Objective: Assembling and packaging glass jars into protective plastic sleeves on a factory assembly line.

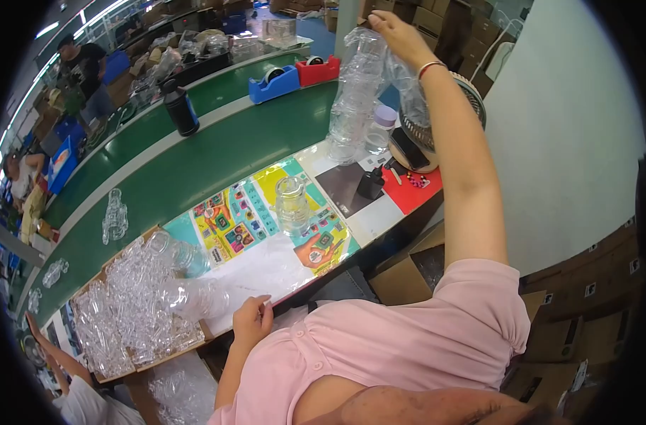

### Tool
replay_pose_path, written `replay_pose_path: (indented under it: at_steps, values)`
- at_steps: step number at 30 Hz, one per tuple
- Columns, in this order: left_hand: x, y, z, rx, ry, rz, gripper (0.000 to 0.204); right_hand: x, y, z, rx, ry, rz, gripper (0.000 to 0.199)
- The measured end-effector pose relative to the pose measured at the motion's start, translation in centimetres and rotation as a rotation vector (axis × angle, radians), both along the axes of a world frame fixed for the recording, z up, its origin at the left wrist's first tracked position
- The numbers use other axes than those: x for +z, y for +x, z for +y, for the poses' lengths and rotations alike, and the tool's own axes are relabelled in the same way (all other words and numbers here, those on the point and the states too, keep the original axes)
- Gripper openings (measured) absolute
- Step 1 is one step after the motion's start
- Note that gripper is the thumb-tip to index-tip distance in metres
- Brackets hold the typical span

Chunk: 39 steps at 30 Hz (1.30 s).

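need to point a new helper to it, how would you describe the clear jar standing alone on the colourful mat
Start at the green conveyor belt and come to the worktable's colourful printed mat beside it. The clear jar stands upright near the mat's middle. Unlike the clear pieces heaped in the cardboard tray, it stands alone.

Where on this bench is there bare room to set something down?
Free: the pale patch between the clear jar and the left hand; the green belt past the black bottle. Crowded: the tray of clear parts, and around the fan.
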<state>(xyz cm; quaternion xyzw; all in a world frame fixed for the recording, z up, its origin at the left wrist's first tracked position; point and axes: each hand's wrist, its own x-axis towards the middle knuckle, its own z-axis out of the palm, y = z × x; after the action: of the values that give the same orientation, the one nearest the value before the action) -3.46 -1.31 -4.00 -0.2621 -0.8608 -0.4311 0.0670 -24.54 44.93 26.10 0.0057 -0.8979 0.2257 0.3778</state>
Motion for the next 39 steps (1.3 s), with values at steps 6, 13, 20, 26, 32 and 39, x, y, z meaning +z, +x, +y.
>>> replay_pose_path:
  at_steps: [6, 13, 20, 26, 32, 39]
  values:
    - [5.4, 1.8, -4.2, -0.070, 0.054, 0.006, 0.014, 3.6, 4.7, 0.3, -0.024, 0.492, 0.208, 0.036]
    - [6.3, 2.1, -10.3, 0.584, 0.381, 0.427, 0.054, -5.4, 17.5, -12.3, 0.668, -0.182, -0.167, 0.052]
    - [6.4, -0.9, -8.3, 0.675, -0.157, -0.326, 0.081, -14.1, 16.9, -25.5, 1.066, -0.064, -0.475, 0.062]
    - [3.3, 0.6, -4.6, 0.589, -0.074, 0.055, 0.070, -21.8, 14.2, -35.2, 1.059, -0.027, -0.282, 0.075]
    - [4.0, 0.7, -6.0, 0.417, 0.093, 0.372, 0.058, -14.4, 15.2, -30.3, 1.045, -0.172, -0.258, 0.061]
    - [-1.0, -0.1, -5.2, 0.314, 0.289, 0.090, 0.026, 3.7, 13.3, -13.4, 0.475, -0.318, 0.255, 0.048]
